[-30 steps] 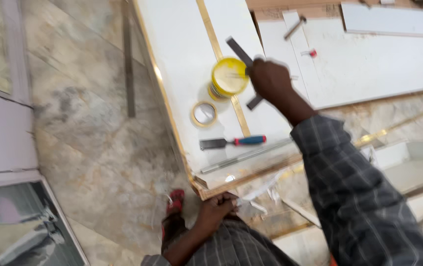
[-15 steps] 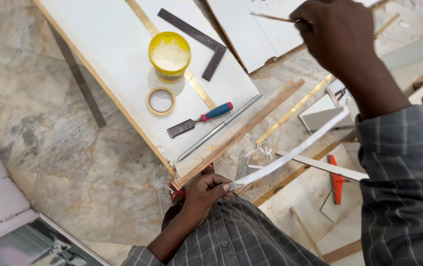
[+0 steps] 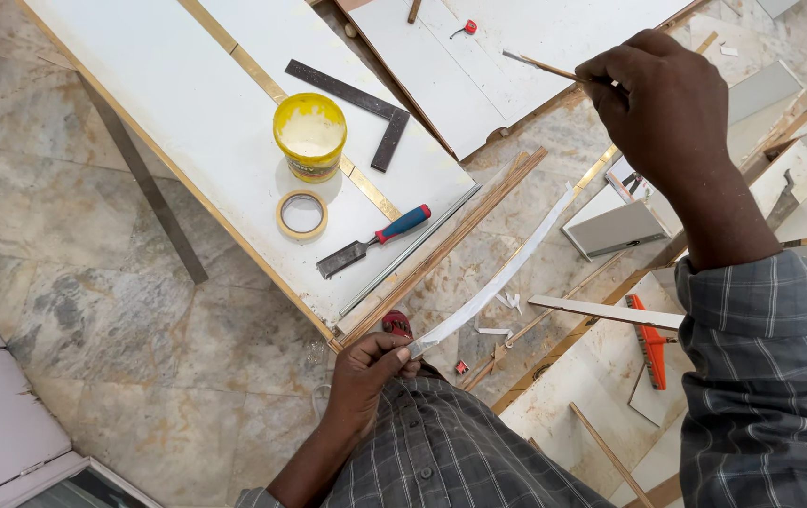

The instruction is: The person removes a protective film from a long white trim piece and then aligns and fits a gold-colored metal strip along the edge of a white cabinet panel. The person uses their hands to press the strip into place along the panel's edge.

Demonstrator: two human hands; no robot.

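Since before, your right hand swings nearer the yellow tub, pinching perhaps a brush; your left hand grasps the white strip.

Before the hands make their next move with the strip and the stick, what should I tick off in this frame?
1. Left hand grips the near end of the white strip: ok.
2. Right hand pinches the thin stick: ok.
3. Stick tip touches the strip: not ok, it is held well above and apart from it.
4. Glue or paste on the stick tip: cannot tell, too small.
5. Yellow tub stands open and upright on the white panel: ok.
6. Chisel, tape roll and metal square lie on the panel, apart from the strip: ok.
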